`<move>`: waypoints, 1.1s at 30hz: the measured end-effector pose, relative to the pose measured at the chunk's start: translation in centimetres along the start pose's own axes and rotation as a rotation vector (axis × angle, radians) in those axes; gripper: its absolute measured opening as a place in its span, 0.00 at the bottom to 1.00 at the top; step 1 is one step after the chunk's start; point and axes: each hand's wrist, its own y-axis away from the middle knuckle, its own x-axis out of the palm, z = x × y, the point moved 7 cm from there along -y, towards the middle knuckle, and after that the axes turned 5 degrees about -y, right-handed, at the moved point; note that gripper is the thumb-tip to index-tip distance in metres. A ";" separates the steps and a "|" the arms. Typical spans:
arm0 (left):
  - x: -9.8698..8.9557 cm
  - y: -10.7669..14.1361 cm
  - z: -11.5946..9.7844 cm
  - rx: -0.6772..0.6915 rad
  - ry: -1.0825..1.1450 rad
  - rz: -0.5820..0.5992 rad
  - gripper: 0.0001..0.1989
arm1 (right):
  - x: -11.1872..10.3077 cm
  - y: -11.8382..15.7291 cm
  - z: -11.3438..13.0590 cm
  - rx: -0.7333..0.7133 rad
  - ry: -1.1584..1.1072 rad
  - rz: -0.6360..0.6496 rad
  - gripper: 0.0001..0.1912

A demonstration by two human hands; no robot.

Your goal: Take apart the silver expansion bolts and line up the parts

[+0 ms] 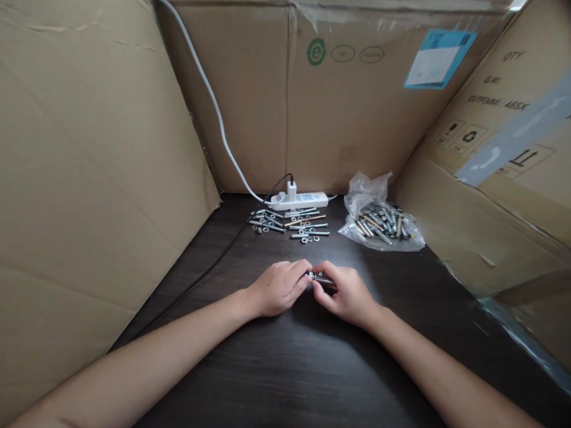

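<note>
Near the middle of the dark table, my right hand (345, 294) is closed round a metal bolt (322, 280) that lies roughly level and points left. My left hand (280, 288) meets it at the bolt's left end, thumb and fingertips pinched at a small silvery piece (309, 274), perhaps a nut, mostly covered by the fingers. Beyond my hands, several bolts (310, 226) lie in rows with loose nuts and washers (304, 240) beside them. Further right, a clear plastic bag (414, 241) holds many more bolts (383, 224).
A white power strip (316, 201) with a plugged-in charger (291, 190) lies along the back cardboard wall (250, 107). A black cable (209, 268) runs across the table's left side. Cardboard (89, 148) also stands on the left, and a printed box (504, 208) on the right.
</note>
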 end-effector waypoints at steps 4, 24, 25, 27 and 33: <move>0.0 -0.1 0.0 -0.012 -0.038 -0.005 0.13 | 0.2 0.0 0.2 -0.021 0.022 0.012 0.04; -0.9 0.0 -1.0 0.087 -0.071 -0.055 0.07 | 0.1 0.3 -1.0 0.111 -0.305 0.001 0.03; -0.9 0.1 -1.1 0.083 -0.076 -0.054 0.06 | 0.1 0.3 -1.0 0.112 -0.305 0.001 0.03; -0.9 0.1 -1.1 0.076 -0.086 -0.049 0.07 | 0.1 0.3 -0.9 0.109 -0.299 0.000 0.03; -0.7 0.0 -1.2 0.069 -0.110 -0.018 0.10 | 0.1 0.4 -0.7 0.097 -0.280 0.016 0.03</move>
